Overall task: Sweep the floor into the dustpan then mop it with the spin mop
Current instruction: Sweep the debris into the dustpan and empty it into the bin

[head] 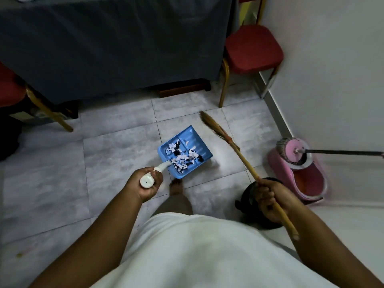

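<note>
Gripping the white handle with fingers curled tight, the left hand (145,183) holds the blue dustpan (185,151) above the grey tiled floor (116,146), its tray full of black and white paper scraps (182,157). The right hand (270,199) is wrapped round the broom (243,156), bristles raised just right of the pan. Near the wall sits the pink spin mop bucket (305,177), mop head (287,149) resting in it.

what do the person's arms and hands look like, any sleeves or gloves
Both arms are bare from the frame's lower edge to the wrists, with no sleeves showing. The left hand and right hand wear no gloves, and no rings, watch or bracelets show.
</note>
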Motion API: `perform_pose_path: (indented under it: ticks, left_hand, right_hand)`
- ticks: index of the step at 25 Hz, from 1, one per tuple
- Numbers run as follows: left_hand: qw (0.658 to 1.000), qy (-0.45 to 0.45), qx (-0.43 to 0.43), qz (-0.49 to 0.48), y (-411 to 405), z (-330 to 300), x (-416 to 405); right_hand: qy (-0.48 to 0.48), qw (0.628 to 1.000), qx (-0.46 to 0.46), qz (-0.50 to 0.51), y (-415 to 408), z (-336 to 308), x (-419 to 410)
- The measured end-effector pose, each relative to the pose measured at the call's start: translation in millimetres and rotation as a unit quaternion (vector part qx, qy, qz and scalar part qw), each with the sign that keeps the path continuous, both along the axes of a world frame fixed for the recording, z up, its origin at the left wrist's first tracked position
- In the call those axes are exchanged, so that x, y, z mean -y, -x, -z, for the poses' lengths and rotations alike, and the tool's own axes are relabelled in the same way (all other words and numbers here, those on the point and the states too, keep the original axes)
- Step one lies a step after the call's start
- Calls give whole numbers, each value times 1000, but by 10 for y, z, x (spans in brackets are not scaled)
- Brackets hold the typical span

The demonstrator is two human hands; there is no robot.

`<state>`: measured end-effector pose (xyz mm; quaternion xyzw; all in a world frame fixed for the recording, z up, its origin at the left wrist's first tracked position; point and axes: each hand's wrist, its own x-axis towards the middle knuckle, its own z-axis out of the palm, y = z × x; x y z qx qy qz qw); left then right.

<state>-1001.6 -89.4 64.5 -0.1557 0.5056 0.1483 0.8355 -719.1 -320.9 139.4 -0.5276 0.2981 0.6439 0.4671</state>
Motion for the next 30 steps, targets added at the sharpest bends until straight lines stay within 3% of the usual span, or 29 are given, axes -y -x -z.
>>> perform_pose_path:
  ticks: [7,17,27,30]
  left_hand:
    - [997,-2,-4,79,-685,-141,-1310]
    - [983,-3,-19,185,-1898,-251,-2409]
    - [933,-11,-35,358,-3154,-318,-2965]
    - [904,-4,-27,427,-3522,-263,-3169]
  right_hand:
    - [-19,996,-18,91,-259,-112,-820]
    - [-23,979,-4,202,-786,-75,-1515]
    - [-10,941,-12,337,-1094,-51,-1790]
    - [-6,913,4,409,-935,-100,-1856]
